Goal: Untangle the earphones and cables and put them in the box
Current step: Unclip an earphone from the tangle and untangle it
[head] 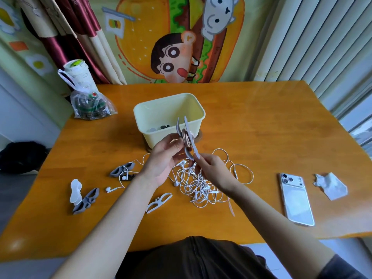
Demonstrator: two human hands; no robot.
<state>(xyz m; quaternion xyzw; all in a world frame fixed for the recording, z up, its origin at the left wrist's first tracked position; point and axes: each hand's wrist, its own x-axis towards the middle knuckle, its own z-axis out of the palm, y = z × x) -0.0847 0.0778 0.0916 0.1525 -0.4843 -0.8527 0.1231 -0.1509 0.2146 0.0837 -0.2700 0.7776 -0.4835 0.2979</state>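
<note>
Head view: the left hand (163, 158) grips a grey cable winder (186, 125) with pink cable (186, 137) coiled between its 2 blades, held in front of the cream box (161, 135). The right hand (213, 170) pinches the winder's lower tip. On the table on the near side of the box, under both hands, lies the tangle of white earphones (199, 184).
</note>
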